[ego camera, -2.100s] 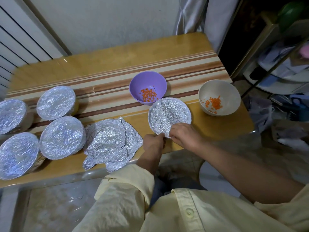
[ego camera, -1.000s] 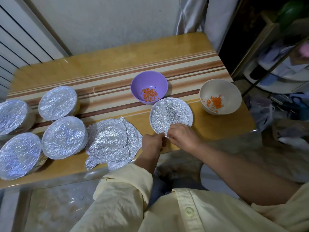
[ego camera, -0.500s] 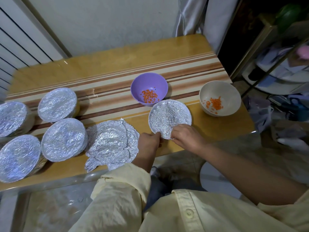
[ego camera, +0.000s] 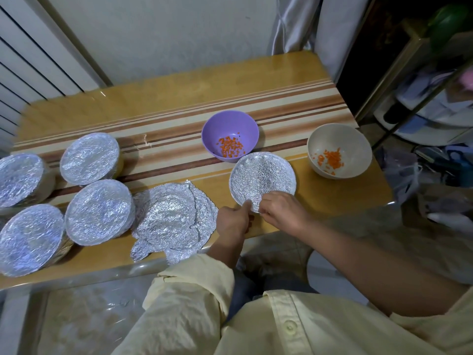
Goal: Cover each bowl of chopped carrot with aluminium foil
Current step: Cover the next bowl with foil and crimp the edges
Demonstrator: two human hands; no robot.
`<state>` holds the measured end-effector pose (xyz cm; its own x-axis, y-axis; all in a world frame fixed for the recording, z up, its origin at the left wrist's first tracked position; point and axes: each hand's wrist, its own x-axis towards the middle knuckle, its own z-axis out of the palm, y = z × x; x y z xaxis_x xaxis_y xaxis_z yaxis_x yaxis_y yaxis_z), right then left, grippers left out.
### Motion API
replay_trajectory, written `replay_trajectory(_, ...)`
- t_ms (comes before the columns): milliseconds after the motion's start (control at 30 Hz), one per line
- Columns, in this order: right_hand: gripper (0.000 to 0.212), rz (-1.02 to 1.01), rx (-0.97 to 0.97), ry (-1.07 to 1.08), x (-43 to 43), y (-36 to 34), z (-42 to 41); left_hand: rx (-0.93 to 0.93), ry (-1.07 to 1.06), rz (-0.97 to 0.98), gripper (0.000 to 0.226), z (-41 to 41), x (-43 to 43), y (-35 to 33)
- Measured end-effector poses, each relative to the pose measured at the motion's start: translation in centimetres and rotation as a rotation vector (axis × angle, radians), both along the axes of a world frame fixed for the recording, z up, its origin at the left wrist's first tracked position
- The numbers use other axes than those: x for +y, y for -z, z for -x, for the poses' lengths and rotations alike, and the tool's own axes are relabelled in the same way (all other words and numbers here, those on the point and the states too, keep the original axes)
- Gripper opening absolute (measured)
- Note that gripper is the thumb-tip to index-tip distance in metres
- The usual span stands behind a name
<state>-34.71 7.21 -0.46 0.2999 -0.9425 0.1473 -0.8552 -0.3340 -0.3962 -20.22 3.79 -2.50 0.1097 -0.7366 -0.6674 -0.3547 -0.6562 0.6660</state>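
- Hands meet at the near rim of a foil-covered bowl [ego camera: 263, 175], close together, almost touching.
- Right hand [ego camera: 284, 211] has its fingers curled and pinches the crinkled foil edge where it folds over the rim.
- Left hand [ego camera: 231, 220] is mostly curled, with one digit stretched out and pressed against the foil at the same spot. Whether it also pinches the edge cannot be told.
- That bowl stands near the front edge of the striped wooden table [ego camera: 179, 103], its top fully wrapped.
- Just behind it, touching or nearly so, sits a purple bowl [ego camera: 225, 124] – uncovered, with chopped carrot [ego camera: 230, 146] in the bottom.
- Off to the right stands a beige bowl [ego camera: 340, 135], also uncovered, holding a few carrot pieces [ego camera: 330, 158].
- Left of the hands lies a loose stack of foil sheets [ego camera: 174, 219], already creased into round shapes.
- Further left, four covered bowls [ego camera: 99, 211] cluster together in two rows – all capped in foil.
- Pale yellow sleeves [ego camera: 189, 290] fill the bottom of the view.
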Motion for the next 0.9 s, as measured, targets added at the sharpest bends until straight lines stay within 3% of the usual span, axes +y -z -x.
replay_trajectory(167,0.023,-0.018,-0.008,0.029,-0.2,0.4,-0.2,-0.122,0.108,0.088,0.038,0.1,-0.4,0.5)
replay_trajectory(367,0.022,-0.026,-0.025,0.048,-0.2,0.5,-0.2,-0.036,0.089,0.059,0.051,-0.3,-0.1,0.7)
replay_trajectory(800,0.031,-0.024,0.025,-0.061,-0.2,0.0,1.5,-0.045,0.149,0.055,0.036,-1.1,-1.7,1.2)
replay_trajectory(900,0.027,-0.010,0.032,-0.071,-0.1,0.3,1.1,-0.039,0.117,0.056,0.046,-1.0,-1.5,1.0)
